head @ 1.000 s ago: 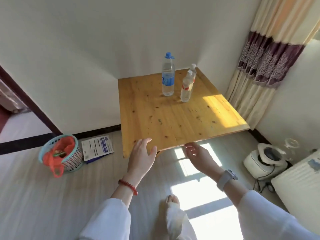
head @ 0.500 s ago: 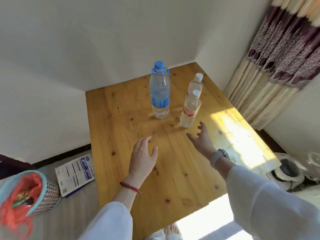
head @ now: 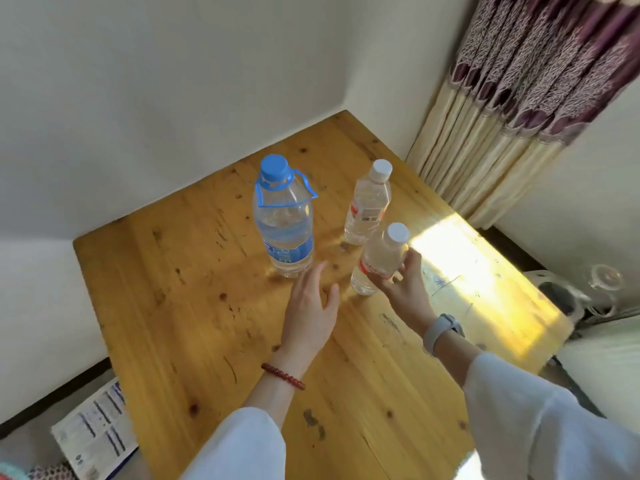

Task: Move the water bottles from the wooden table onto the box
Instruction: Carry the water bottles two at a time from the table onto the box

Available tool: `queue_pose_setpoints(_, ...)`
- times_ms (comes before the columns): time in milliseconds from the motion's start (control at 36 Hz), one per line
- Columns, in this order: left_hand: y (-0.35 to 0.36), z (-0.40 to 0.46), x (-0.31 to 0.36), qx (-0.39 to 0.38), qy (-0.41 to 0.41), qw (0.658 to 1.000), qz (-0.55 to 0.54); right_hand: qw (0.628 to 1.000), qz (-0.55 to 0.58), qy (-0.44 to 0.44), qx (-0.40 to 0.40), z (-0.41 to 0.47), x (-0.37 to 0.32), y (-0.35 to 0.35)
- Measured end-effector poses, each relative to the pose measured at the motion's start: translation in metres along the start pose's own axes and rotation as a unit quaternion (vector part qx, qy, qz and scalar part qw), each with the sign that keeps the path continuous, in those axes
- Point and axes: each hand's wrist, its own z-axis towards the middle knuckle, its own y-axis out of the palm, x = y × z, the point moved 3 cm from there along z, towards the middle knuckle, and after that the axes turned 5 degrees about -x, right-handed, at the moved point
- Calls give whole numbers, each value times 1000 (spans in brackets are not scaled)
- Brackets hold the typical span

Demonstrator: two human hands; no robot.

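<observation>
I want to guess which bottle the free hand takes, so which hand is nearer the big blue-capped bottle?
Left. The left hand hovers open just in front of the blue-capped bottle, not touching it. The right hand is off to its right, gripping the nearer small bottle.

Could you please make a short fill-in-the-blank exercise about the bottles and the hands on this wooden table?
1. The number of water bottles on the wooden table is ____.
2. The large bottle has a cap of the colour ____.
3. The near small bottle is gripped by the ____ hand.
4. The left hand is open and holds ____.

Missing words: three; blue; right; nothing
</observation>
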Motion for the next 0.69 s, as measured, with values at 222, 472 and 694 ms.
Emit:
queue_pose_setpoints(222,53,94,19,-15,-14,997,-72,997,-4,7,75,-37,28,-23)
queue_pose_setpoints(472,75,162,6,-17,8,997,-72,996,-5,28,88,-37,38,-22)
queue_pose_setpoints(694,67,143,10,14,18,999,-41,996,-22,23,88,-40,32,-25)
